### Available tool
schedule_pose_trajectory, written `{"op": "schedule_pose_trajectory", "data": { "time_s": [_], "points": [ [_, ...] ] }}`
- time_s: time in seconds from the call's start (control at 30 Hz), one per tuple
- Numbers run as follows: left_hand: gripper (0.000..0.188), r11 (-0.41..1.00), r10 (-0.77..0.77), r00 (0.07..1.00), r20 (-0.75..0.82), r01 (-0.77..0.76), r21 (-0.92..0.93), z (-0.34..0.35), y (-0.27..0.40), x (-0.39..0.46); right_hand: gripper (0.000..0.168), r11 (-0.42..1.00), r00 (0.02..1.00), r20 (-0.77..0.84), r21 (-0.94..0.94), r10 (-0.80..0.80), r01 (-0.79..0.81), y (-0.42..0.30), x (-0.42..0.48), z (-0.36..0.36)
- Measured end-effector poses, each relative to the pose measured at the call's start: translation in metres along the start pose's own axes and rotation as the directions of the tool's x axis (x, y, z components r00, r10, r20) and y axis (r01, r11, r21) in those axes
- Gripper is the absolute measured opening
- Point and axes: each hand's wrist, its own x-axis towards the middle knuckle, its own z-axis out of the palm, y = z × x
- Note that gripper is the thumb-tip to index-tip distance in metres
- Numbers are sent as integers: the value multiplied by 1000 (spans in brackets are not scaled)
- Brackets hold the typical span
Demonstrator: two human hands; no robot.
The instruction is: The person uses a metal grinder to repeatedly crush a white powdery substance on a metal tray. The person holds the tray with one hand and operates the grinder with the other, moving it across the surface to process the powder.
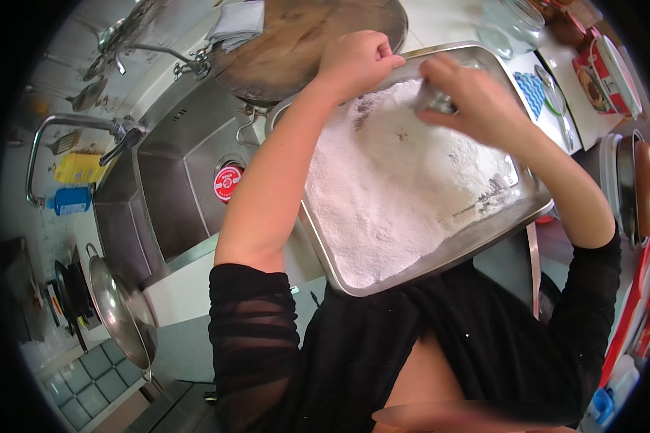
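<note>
A deep rectangular metal tray [318, 236] lies at a slant before me, with a thick, uneven layer of white powder [357, 227] in it. Over its far side, my left hand [360, 57] is curled with the thumb toward the right. Whether those fingers grip the rim is hidden. My right hand [466, 100], blurred, holds a small clear cup-like container [436, 100] above the powder. Dark patches of bare tray bottom show through near the back and right. At the tray's right end, a pale flat piece with a dark mark [512, 170] sticks out of the powder.
A round wooden chopping block [303, 32] bearing a folded grey cloth [238, 21] stands behind the tray. To the left are a steel sink [173, 162] and a metal wok [119, 308]. A glass jar [512, 27], whisk [558, 103] and lidded tub [606, 76] sit at right.
</note>
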Motion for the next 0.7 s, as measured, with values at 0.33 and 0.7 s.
{"op": "schedule_pose_trajectory", "data": {
  "time_s": [0.33, 0.7],
  "points": [
    [30, 1000, 15, 1000, -9, -15, -18, 2, -6, -1, 44, 985, 983, 67, 7, 170, -171, 19, -63, -39],
    [29, 997, 69, 997, -40, -68, 32, 3, -6, -2, 47, 994, 999, 45, 112, -15, 10, -29, -90, -7]
  ]
}}
